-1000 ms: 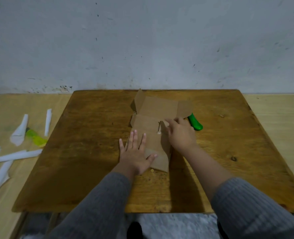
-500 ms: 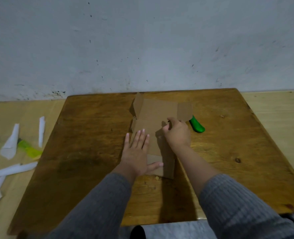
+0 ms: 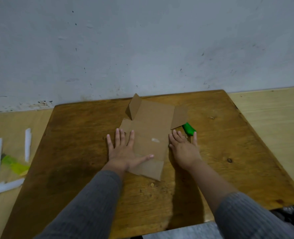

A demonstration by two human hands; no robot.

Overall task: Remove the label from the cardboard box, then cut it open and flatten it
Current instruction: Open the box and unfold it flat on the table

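against the pale scuffed wall (image 3: 142,49) stands a dark wooden table (image 3: 73,152), set on a lighter wooden surface (image 3: 272,126). near the table's middle lies the cardboard box (image 3: 151,128), cut open and spread almost flat, with one far-left flap (image 3: 133,106) tilted up and a small whitish smear on its middle panel. the left hand (image 3: 123,150) lies flat on the box's left edge, fingers straight and spread, thumb across the cardboard. the right hand (image 3: 184,147) rests flat on the table just beside the box's right edge, fingers straight, gripping nothing. a green handle (image 3: 189,129) pokes out from under the right flap, near the right fingertips. off to the left lie white paper strips (image 3: 28,144) and a yellow-green scrap (image 3: 15,165).
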